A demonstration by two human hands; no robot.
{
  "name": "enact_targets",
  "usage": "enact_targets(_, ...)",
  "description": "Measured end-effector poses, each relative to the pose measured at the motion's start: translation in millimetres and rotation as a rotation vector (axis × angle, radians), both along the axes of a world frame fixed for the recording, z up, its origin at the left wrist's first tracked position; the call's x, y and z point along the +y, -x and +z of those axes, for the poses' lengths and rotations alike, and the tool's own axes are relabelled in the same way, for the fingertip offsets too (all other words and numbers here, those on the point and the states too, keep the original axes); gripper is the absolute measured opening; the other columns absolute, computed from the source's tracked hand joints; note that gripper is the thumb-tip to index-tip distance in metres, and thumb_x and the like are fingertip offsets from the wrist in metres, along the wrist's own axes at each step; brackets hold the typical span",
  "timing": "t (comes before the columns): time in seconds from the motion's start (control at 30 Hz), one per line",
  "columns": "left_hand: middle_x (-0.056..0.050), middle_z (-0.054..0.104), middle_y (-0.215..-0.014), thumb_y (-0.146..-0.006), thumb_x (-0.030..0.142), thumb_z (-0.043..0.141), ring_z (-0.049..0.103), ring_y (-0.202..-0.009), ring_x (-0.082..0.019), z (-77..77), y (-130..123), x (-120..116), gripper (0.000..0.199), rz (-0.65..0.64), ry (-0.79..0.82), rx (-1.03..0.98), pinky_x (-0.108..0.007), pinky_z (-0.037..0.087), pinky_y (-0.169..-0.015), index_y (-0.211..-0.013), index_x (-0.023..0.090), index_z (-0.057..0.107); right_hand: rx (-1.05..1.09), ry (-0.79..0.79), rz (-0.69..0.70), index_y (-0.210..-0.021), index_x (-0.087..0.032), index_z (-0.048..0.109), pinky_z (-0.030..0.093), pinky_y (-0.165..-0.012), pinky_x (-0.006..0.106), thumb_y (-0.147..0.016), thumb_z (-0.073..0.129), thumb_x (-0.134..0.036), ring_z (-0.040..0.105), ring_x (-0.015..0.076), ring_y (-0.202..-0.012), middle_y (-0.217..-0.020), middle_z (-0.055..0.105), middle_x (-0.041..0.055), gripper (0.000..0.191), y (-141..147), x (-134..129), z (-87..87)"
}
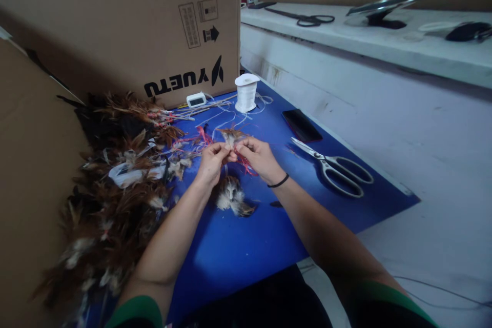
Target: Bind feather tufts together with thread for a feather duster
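Observation:
My left hand [213, 161] and my right hand [258, 157] meet above the middle of the blue table, fingers pinched together. Between them is a small feather bunch [232, 136], brown at the tips and pale at the base. Red strands hang by my right fingers; whether they belong to the bunch I cannot tell. A narrow white ribbon runs down from my hands toward a second, grey-and-white feather bunch [231, 196] lying on the table. Behind my hands stands a spool of white ribbon [246, 93], its loose end curling over the surface.
A large heap of brown feathers [115, 215] covers the left side, beside cardboard boxes [115, 25]. Scissors [334, 165] and a dark phone [301, 124] lie on the blue table [246, 256] at right. A small white device [196, 100] sits at the back. A ledge [346, 36] holds more scissors [303, 17].

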State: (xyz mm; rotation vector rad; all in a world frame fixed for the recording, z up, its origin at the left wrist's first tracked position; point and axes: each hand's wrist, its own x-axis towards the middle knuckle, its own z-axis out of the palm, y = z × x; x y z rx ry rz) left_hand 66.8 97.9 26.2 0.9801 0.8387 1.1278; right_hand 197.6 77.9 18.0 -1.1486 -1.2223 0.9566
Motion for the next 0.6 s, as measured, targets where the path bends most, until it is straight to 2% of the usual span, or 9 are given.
enact_targets(0.17,0.000,0.062,-0.054,-0.062,0.025,0.076,0.057,-0.046,-0.008,0.0,0.3,0.0,0.018,-0.029,0.007,-0.015,-0.018,0.048,-0.053,-0.064,0.013,0.063,0.045,-0.043,0.060,-0.073,-0.017,0.059,0.046,-0.067,0.026,-0.070,0.063,-0.032,0.057,0.0120,-0.067,-0.074,0.062,0.0014,0.016,0.8,-1.2,3.8)
enact_targets(0.27,-0.001,0.062,-0.053,-0.061,0.025,0.076,0.056,-0.045,-0.008,1.1,0.4,0.1,0.018,-0.034,0.033,-0.013,-0.017,0.047,-0.052,-0.064,0.012,0.063,0.029,-0.047,0.038,-0.071,-0.017,0.059,0.045,-0.065,0.026,-0.070,0.063,-0.032,0.055,0.0117,-0.067,-0.072,0.062,0.0009,0.015,-0.2,-0.5,3.3)
enact_targets(0.43,-0.001,0.062,-0.054,-0.062,0.021,0.075,0.057,-0.047,-0.007,4.5,0.8,0.5,0.015,-0.006,0.097,-0.028,-0.016,0.049,-0.053,-0.062,0.012,0.063,0.083,0.042,-0.002,-0.069,-0.016,0.060,0.042,-0.061,0.024,-0.070,0.062,-0.030,0.051,0.0092,-0.059,-0.064,0.059,-0.0017,0.014,-1.6,0.1,3.7)
enact_targets(0.6,-0.001,0.063,-0.058,-0.060,0.018,0.076,0.060,-0.053,-0.008,6.9,0.0,-0.7,0.014,0.009,0.133,-0.076,-0.017,0.052,-0.058,-0.063,0.011,0.064,0.069,0.041,-0.031,-0.070,-0.016,0.060,0.043,-0.063,0.024,-0.070,0.063,-0.029,0.052,0.0092,-0.060,-0.066,0.061,-0.0013,0.014,-1.6,0.0,4.7)
